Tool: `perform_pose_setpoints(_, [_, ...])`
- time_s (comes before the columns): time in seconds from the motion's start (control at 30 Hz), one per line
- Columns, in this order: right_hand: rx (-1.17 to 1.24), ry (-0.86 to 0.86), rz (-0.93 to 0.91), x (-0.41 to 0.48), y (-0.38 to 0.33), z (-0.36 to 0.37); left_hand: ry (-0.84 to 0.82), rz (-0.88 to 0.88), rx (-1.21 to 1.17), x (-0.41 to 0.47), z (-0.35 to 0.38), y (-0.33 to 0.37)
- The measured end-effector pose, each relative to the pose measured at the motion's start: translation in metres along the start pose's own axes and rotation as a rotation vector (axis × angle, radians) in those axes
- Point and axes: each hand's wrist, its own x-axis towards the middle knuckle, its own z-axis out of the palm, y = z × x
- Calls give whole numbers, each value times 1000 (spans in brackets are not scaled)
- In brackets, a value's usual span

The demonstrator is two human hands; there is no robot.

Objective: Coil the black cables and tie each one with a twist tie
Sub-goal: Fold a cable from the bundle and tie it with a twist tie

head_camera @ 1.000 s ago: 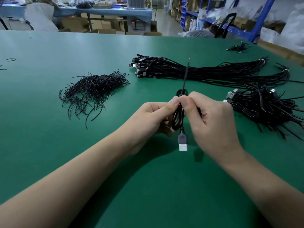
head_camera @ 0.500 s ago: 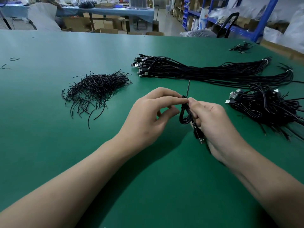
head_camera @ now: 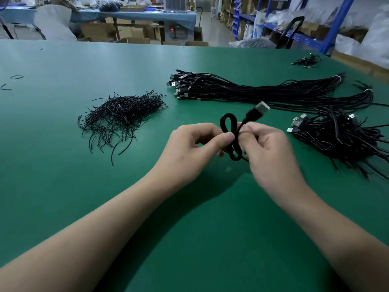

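Note:
A short black cable coiled into a narrow loop (head_camera: 228, 127) is held above the green table between both hands. My left hand (head_camera: 200, 148) pinches the coil's middle with thumb and forefinger. My right hand (head_camera: 271, 152) grips the same middle from the right. The cable's silver USB plug (head_camera: 262, 107) sticks up and to the right, blurred. The twist tie on the coil is hidden by my fingers. A loose heap of black twist ties (head_camera: 124, 114) lies to the left.
A long bundle of straight black cables (head_camera: 263, 91) stretches across the far right of the table (head_camera: 84, 186). A pile of coiled cables (head_camera: 341, 138) lies at the right. A small clump of cables (head_camera: 305, 61) sits at the far right edge. Shelving and boxes stand beyond.
The coil has been turned over: the USB plug, which hung below my hands, now points up and right. The upright twist tie end is no longer visible.

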Motion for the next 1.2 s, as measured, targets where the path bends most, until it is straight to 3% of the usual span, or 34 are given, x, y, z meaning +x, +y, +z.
perform_pose_setpoints(0.1, [-21, 15, -122, -1, -8, -1, -47, -52, -121, 0, 1, 2])
perform_pose_setpoints(0.2, [9, -10, -95, -1, -2, 0, -13, 3, -36, -1, 1, 1])
perform_pose_setpoints(0.43, [274, -195, 222, 5, 2, -7, 138, 75, 114, -2, -2, -1])
perform_pose_setpoints(0.57, [470, -363, 470, 5, 1, -11, 229, 241, 392, -3, -4, -2])
perform_pose_setpoints(0.67, [589, -321, 526, 4, 1, -10, 233, 356, 483, -1, -6, -2])
perform_pose_setpoints(0.77, [476, -270, 410, 4, 0, -7, 198, 277, 396, -1, -5, -2])
perform_pose_setpoints(0.93, [115, -226, 35, 6, -1, -8, 22, 2, 28, 1, -3, 0])
perform_pose_setpoints(1.07, [-152, -157, -165, 2, -3, -12, -119, -213, -301, 3, -5, 3])
perform_pose_setpoints(1.13, [-216, -126, -218, 1, -6, -14, -187, -291, -460, 2, -6, 3])
perform_pose_setpoints(1.2, [-199, -136, -175, 3, -4, -13, -146, -256, -444, 2, -3, 3])
